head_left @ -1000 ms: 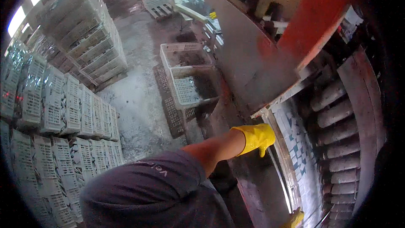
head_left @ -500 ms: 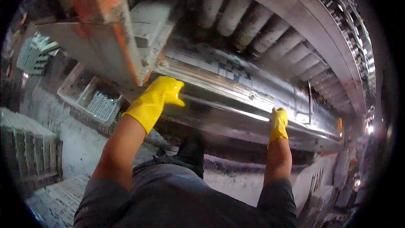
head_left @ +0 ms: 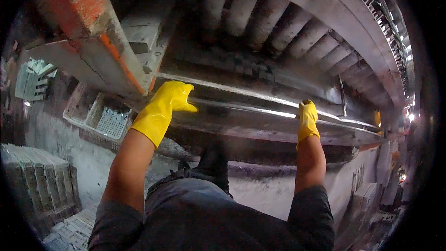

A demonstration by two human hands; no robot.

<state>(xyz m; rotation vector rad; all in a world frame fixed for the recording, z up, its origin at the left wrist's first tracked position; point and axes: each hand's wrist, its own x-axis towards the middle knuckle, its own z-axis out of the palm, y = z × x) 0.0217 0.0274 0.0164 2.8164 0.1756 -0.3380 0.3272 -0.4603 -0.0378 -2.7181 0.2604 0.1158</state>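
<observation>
My left hand [head_left: 169, 101], in a yellow rubber glove, is hooked at the left end of a long thin metal bar [head_left: 251, 108]. Its thumb and fingers curl to either side of the bar, with a gap between the tips. Farther right, my right hand [head_left: 308, 115], gloved the same way, is closed where the bar's brightest stretch runs into it. The fingers' undersides are hidden there. Just beyond the bar, a shiny metal edge [head_left: 227, 89] runs roughly alongside it on the machine.
Dark rollers [head_left: 274, 25] line the machine bed behind a curved metal beam [head_left: 344, 16]. An orange-and-grey post [head_left: 104, 42] stands close to my left hand. Below it sits a white plastic basket [head_left: 109, 118]. Stacked slatted pieces [head_left: 39, 176] lie at lower left.
My view has shifted a little, and both hands keep their hold on the bar. The bright bolted surface beyond the bar now looks dark, leaving mainly its edge shining.
</observation>
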